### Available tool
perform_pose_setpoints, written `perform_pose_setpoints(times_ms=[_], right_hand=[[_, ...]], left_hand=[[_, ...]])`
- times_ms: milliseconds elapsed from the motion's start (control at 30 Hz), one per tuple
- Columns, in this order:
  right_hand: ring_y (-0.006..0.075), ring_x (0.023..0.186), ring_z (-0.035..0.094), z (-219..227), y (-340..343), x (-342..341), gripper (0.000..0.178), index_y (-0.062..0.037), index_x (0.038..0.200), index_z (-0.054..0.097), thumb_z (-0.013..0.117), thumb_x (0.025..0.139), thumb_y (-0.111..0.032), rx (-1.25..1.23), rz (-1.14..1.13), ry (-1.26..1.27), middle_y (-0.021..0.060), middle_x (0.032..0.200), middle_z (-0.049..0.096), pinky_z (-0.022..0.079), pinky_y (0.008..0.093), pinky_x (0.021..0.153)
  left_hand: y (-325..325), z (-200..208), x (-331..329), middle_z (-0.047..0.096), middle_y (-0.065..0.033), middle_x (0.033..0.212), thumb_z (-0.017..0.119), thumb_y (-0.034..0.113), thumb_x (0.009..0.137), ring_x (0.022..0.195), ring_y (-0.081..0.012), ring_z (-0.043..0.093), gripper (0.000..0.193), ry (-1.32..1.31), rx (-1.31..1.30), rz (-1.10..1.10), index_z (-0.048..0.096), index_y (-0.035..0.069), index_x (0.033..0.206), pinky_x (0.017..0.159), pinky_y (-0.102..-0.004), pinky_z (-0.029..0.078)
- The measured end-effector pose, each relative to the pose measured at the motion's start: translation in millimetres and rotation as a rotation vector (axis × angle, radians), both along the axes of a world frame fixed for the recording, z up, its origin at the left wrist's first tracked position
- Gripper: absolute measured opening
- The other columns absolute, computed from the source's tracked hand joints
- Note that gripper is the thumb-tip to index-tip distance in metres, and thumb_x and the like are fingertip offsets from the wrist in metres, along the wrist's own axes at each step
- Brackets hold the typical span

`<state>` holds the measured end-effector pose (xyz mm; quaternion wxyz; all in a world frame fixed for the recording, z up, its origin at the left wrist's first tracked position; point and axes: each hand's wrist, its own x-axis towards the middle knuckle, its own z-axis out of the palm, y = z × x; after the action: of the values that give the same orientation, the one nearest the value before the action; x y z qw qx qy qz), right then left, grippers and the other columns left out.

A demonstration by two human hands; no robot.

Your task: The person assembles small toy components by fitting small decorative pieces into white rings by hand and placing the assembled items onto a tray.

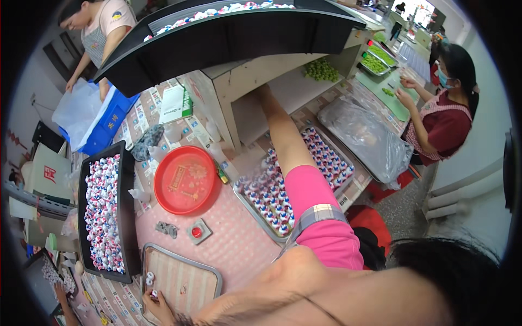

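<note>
Left hand (157, 308) pinching small white piece (155, 294) at tray (197, 282) edge, right hand hidden inside shelf (309, 91), grip unseen

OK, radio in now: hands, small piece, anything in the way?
Left hand pinching small piece at shallow tray; right hand not visible.
White pieces lie close by.
Pink-sleeved arm crosses figure-filled tray.

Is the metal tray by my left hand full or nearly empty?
The metal tray is nearly empty: small white pieces lie inside its left edge near the left hand; most of its bottom shows bare.
</note>
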<state>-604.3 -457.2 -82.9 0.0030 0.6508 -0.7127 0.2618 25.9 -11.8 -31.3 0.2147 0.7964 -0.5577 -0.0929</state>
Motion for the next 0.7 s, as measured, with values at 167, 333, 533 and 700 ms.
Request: perform_pose_setpoints(times_ms=[167,333,533,700], right_hand=[[0.0334,0.104,0.051,1.3,-3.5,32.4,0.046,-0.0089,0.121,0.045,0.046,0.082,-0.033,-0.148,-0.007,0.079,0.0155,0.118,0.050,0.041,0.0442,0.089],[0.0308,0.103,0.053,5.5,-0.2,54.5,0.043,-0.0105,0.118,0.048,0.046,0.082,-0.033,-0.204,-0.055,0.071,0.0144,0.115,0.052,0.042,0.0437,0.086],[0.0275,0.096,0.058,-10.8,-5.7,43.4,0.032,-0.0144,0.109,0.057,0.046,0.081,-0.026,-0.213,-0.077,0.165,0.0135,0.106,0.058,0.048,0.0399,0.077],[0.0267,0.093,0.060,20.5,16.5,59.6,0.030,-0.0129,0.109,0.056,0.044,0.082,-0.021,-0.057,-0.017,0.268,0.0145,0.106,0.059,0.050,0.0367,0.075]], left_hand=[[-1.8,12.7,-4.5,0.049,-0.0147,0.080,0.061,0.015,0.077,0.072,-0.0256,0.046,0.031,-0.066,0.021,0.018,0.052,-0.004,0.099,0.068,-0.0342,0.040],[-5.4,32.6,-25.6,0.053,-0.0188,0.088,0.057,0.015,0.080,0.078,-0.0302,0.050,0.030,-0.048,0.060,0.015,0.052,-0.005,0.102,0.072,-0.0359,0.041],[-8.6,-9.6,-3.6,0.042,-0.0059,0.087,0.057,0.002,0.078,0.068,-0.0132,0.041,0.020,0.213,-0.138,-0.058,0.049,-0.002,0.096,0.060,-0.0232,0.035],[-3.2,-6.8,-4.5,0.043,-0.0062,0.088,0.057,0.002,0.078,0.068,-0.0129,0.042,0.020,0.249,-0.144,-0.053,0.049,-0.002,0.095,0.058,-0.0229,0.035]])
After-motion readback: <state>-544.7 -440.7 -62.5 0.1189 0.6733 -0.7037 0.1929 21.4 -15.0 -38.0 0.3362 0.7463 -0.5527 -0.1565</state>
